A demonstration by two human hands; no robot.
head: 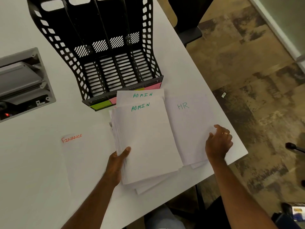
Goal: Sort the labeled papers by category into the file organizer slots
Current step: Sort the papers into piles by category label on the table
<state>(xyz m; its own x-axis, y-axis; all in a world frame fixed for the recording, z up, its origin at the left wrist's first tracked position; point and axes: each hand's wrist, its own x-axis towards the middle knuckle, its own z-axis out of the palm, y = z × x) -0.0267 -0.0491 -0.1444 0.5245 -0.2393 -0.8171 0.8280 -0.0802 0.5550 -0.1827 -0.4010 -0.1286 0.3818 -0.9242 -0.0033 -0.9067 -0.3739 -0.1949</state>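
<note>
A black file organizer (69,52) with several empty slots stands at the back of the white table, coloured sticky labels (101,104) along its front lip. My left hand (118,162) grips the lower left edge of a thick stack of white papers (148,142); the top sheet reads ADMIN, and another ADMIN sheet (142,95) peeks out behind it. To the right lies an HR sheet (186,116), with my right hand (218,142) resting on its lower right corner, fingers curled. A FINANCE sheet (72,146) lies flat at the left.
A grey recessed power and cable box (24,83) is set into the table (33,187) at the left. The table's right edge runs diagonally close to my right hand, with patterned carpet (247,71) beyond. A dark chair (186,17) stands behind the organizer.
</note>
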